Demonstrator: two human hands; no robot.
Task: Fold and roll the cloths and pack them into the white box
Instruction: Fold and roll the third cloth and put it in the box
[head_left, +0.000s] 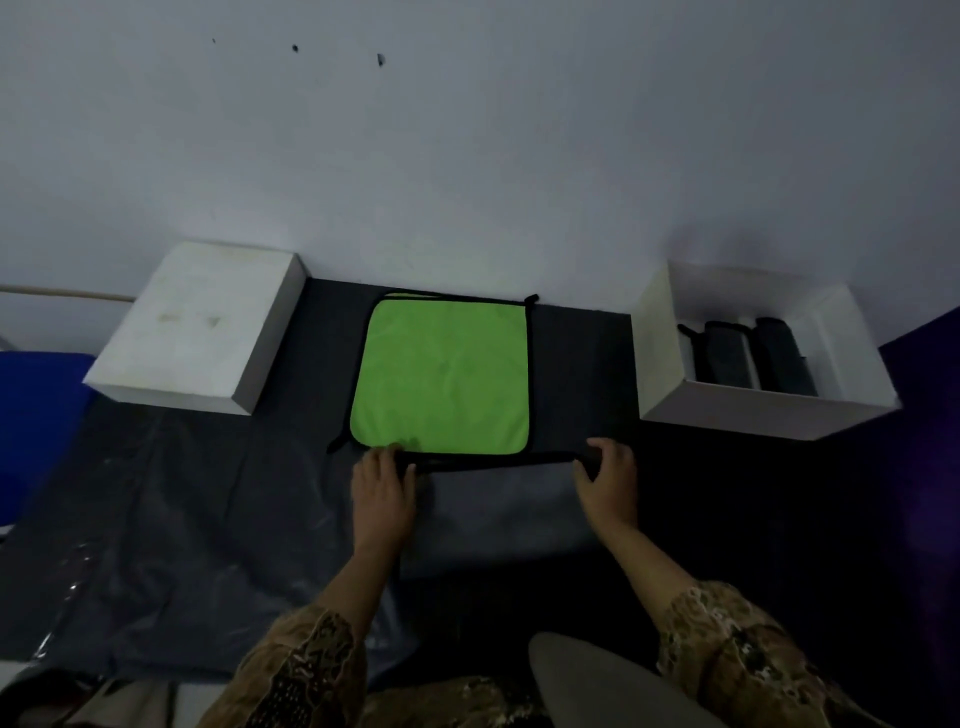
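With left hand (384, 486) and right hand (608, 480) pinching near edge of green cloth (441, 379) flat on dark mat (576, 364), beware uneven lift skewing fold, spoiling fit in white box (660, 332).

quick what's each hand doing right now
Left hand: fingers pinching the near edge of the green cloth.
Right hand: fingers gripping the same dark near edge, further right.
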